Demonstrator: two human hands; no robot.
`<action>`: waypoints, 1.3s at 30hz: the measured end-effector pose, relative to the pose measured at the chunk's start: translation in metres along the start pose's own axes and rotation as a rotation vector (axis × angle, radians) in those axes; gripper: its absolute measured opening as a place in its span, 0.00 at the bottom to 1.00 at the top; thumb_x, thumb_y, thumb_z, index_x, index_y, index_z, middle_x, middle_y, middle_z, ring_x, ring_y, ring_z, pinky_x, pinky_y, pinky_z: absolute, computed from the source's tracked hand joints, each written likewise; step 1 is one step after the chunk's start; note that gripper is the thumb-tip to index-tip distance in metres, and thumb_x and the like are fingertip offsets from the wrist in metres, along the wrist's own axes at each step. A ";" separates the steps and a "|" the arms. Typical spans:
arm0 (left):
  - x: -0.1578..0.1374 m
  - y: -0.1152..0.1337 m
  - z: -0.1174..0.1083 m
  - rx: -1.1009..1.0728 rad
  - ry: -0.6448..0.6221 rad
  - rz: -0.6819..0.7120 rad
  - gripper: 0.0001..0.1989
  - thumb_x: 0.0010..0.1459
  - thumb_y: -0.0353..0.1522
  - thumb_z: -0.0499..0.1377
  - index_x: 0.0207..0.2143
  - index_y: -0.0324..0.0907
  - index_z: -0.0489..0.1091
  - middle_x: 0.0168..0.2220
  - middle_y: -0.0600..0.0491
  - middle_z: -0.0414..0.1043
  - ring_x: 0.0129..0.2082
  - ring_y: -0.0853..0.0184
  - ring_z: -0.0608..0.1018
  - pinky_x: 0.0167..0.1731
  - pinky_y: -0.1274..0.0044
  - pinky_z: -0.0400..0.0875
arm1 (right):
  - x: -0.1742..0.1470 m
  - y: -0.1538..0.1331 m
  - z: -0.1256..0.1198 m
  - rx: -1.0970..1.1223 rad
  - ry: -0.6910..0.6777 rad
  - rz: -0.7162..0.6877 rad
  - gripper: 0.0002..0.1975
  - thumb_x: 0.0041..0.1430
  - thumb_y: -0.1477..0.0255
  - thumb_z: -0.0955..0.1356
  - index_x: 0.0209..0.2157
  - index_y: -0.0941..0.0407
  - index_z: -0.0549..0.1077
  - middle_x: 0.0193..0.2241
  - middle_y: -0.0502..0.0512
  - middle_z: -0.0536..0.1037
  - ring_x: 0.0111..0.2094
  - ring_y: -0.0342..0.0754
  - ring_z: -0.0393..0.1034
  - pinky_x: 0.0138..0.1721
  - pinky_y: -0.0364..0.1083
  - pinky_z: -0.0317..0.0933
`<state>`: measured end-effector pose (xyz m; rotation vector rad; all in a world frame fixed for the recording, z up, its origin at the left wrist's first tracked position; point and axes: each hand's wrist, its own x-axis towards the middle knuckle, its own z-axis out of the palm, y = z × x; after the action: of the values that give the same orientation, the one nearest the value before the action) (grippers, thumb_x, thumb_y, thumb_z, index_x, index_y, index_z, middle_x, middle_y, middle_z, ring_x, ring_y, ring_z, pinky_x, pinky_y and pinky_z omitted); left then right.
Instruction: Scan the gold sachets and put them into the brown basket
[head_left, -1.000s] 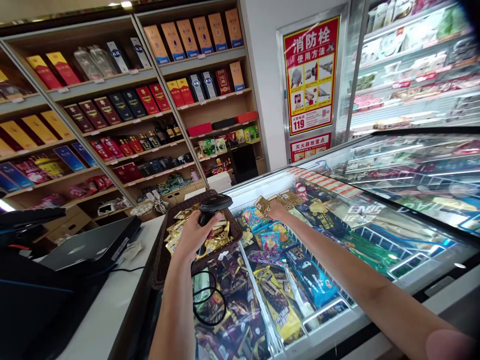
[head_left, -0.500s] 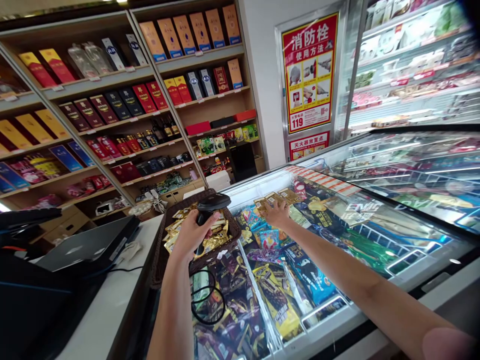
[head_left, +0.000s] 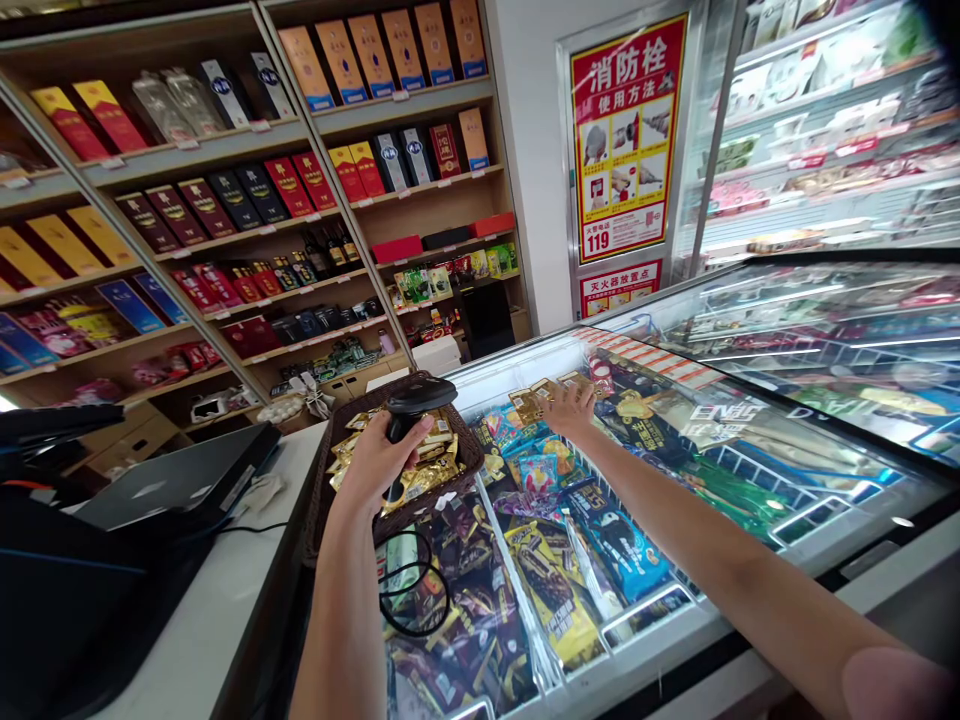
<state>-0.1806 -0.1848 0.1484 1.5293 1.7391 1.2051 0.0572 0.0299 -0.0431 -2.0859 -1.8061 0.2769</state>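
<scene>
Counter point(head_left: 206, 595) sat at the left hand point(head_left: 381, 458)'s 8 o'clock. Left hand was clamped on the scanner point(head_left: 420, 394), over the basket point(head_left: 472, 460) – cable point(head_left: 448, 596) looped at 5 o'clock. Gold packs point(head_left: 528, 403) lay at its 2–3 o'clock; right hand point(head_left: 571, 408), fingers apart, was over them – grip couldn't be told.

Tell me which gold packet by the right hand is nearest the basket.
The leftmost gold packet in the row; the others lie farther from the brown basket, partly under the right hand.
</scene>
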 end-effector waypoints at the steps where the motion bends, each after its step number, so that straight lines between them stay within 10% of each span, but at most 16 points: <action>1: 0.000 0.000 0.000 -0.001 -0.002 0.006 0.24 0.47 0.52 0.66 0.29 0.44 0.62 0.21 0.60 0.63 0.20 0.71 0.69 0.22 0.79 0.61 | 0.004 0.003 0.000 0.001 0.005 0.035 0.42 0.65 0.50 0.47 0.68 0.65 0.54 0.69 0.72 0.47 0.69 0.75 0.32 0.63 0.70 0.28; 15: 0.001 -0.004 0.000 -0.018 0.026 0.011 0.25 0.43 0.51 0.69 0.31 0.43 0.64 0.20 0.60 0.64 0.19 0.70 0.69 0.21 0.79 0.60 | 0.001 0.005 -0.004 -0.069 -0.067 0.012 0.36 0.67 0.51 0.47 0.66 0.51 0.61 0.69 0.66 0.49 0.68 0.75 0.39 0.60 0.74 0.29; 28: 0.003 -0.006 -0.001 -0.009 0.014 0.013 0.26 0.44 0.53 0.67 0.31 0.42 0.66 0.21 0.59 0.65 0.20 0.70 0.69 0.21 0.78 0.61 | 0.001 0.004 -0.005 -0.101 0.027 -0.060 0.34 0.69 0.55 0.49 0.59 0.61 0.69 0.62 0.71 0.63 0.62 0.70 0.53 0.62 0.67 0.36; 39: 0.000 0.000 0.000 -0.042 0.019 -0.014 0.26 0.42 0.53 0.68 0.30 0.43 0.65 0.20 0.59 0.65 0.19 0.70 0.69 0.21 0.78 0.62 | 0.006 0.009 0.002 -0.059 0.050 0.067 0.38 0.66 0.50 0.48 0.67 0.58 0.57 0.67 0.74 0.53 0.67 0.77 0.38 0.58 0.76 0.27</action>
<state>-0.1807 -0.1849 0.1481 1.4839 1.7229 1.2448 0.0653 0.0347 -0.0482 -2.1769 -1.7380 0.1892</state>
